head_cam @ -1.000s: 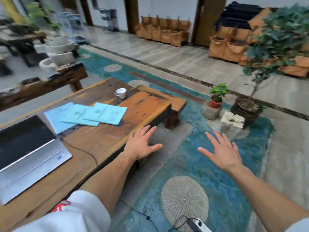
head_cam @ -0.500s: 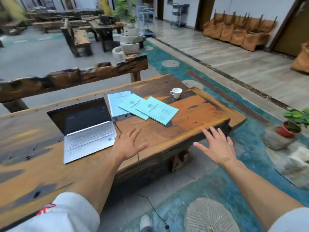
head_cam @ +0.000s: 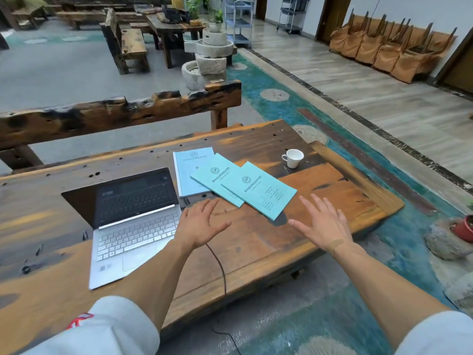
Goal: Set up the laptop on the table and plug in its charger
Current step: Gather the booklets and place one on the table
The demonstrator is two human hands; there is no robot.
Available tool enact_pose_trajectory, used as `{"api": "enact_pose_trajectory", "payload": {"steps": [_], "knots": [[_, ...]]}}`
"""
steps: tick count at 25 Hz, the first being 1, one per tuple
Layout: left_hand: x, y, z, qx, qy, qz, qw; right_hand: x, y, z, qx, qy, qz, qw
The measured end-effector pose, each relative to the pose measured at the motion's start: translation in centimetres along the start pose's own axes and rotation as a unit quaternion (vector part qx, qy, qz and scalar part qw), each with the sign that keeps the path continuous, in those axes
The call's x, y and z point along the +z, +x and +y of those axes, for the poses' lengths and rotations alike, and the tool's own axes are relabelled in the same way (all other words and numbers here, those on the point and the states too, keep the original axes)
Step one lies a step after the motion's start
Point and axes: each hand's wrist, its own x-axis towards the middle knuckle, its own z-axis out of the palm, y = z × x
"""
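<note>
A silver laptop (head_cam: 128,221) lies open on the wooden table (head_cam: 268,247), its dark screen tilted far back. A thin black charger cable (head_cam: 220,267) runs from under my left hand across the tabletop and drops over the near edge to the floor. My left hand (head_cam: 202,224) hovers with fingers spread just right of the laptop's keyboard, over the cable. Spread flat and empty, my right hand (head_cam: 322,224) is held above the table near the front edge, beside the booklets. Where the cable meets the laptop is hidden by my left hand.
Three light-blue booklets (head_cam: 230,183) overlap behind my hands. A white cup (head_cam: 293,158) stands at the far right of the table. A rough wooden bench back (head_cam: 115,116) runs behind the table. A red potted plant (head_cam: 464,228) and stones sit on the floor at right.
The view has swung left and onto the table, so the laptop now sits in front of me. Both hands have moved over the tabletop, the left one next to the laptop.
</note>
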Motion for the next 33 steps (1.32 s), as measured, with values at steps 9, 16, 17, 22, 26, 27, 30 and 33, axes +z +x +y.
{"api": "enact_pose_trajectory", "payload": {"steps": [9,16,17,22,26,27,30,33], "knots": [[1.0,7.6,-1.3,-0.036,-0.016,0.001,0.999,-0.3,10.6,-1.8,-0.038,0.001,0.002,0.999],[3.0,13.9,-0.5,-0.124,-0.034,0.001,0.992,1.8,22.0,-0.2,-0.109,-0.003,-0.028,0.994],[3.2,14.7,-0.1,-0.141,-0.037,0.0,0.989,2.1,23.8,0.3,-0.12,-0.004,-0.034,0.992],[4.6,18.5,3.3,-0.237,-0.068,-0.008,0.969,3.0,32.2,3.2,-0.179,-0.004,-0.097,0.979],[5.8,20.7,5.6,-0.291,-0.098,-0.016,0.952,4.4,36.4,4.8,-0.215,-0.016,-0.138,0.967],[6.1,21.2,6.1,-0.302,-0.101,-0.022,0.948,4.8,37.0,5.1,-0.218,-0.016,-0.145,0.965],[7.3,22.4,7.3,-0.337,-0.124,-0.041,0.932,6.2,38.4,5.6,-0.225,-0.019,-0.17,0.959],[9.2,23.1,7.9,-0.376,-0.166,-0.071,0.909,7.7,39.6,5.3,-0.23,-0.025,-0.197,0.953]]}}
